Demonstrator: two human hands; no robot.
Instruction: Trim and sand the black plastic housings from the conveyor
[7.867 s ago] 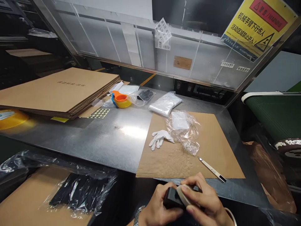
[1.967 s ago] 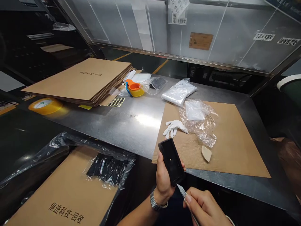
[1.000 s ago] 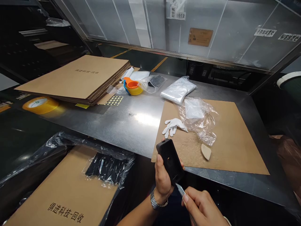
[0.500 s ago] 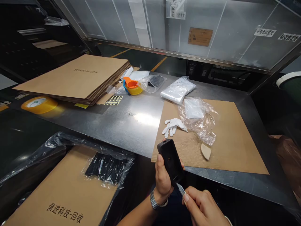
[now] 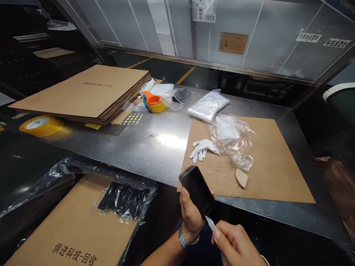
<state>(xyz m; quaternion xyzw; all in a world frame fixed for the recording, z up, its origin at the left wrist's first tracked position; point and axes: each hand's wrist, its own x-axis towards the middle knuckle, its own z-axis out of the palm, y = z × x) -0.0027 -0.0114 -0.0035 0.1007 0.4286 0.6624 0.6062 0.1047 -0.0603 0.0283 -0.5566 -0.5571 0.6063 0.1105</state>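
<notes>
A black rectangular plastic housing (image 5: pixel 197 190) is tilted in my left hand (image 5: pixel 191 212), whose thumb lies along its left side and whose fingertips show at its right. My right hand (image 5: pixel 235 240) is closed round a slim metal craft knife (image 5: pixel 212 224). The blade tip is at the lower end of the housing; I cannot tell whether it touches. Just beyond my hands a cardboard sheet (image 5: pixel 271 162) lies on the metal table (image 5: pixel 133 147). On the sheet are a white glove (image 5: pixel 203 148), a beige wedge-shaped pad (image 5: pixel 241 178) and crumpled clear plastic (image 5: pixel 241 147).
Flat cardboard boxes (image 5: pixel 91 88) are stacked at the left, beside a yellow tape roll (image 5: pixel 41 125). A tape dispenser (image 5: pixel 155 101) and white bagged packs (image 5: pixel 208 105) stand farther back. Below left, a plastic-lined container holds more cardboard (image 5: pixel 72 218).
The black housing has turned in my left hand, so its hollow inside shows less and its side more. The knife has shifted slightly left along with my right hand.
</notes>
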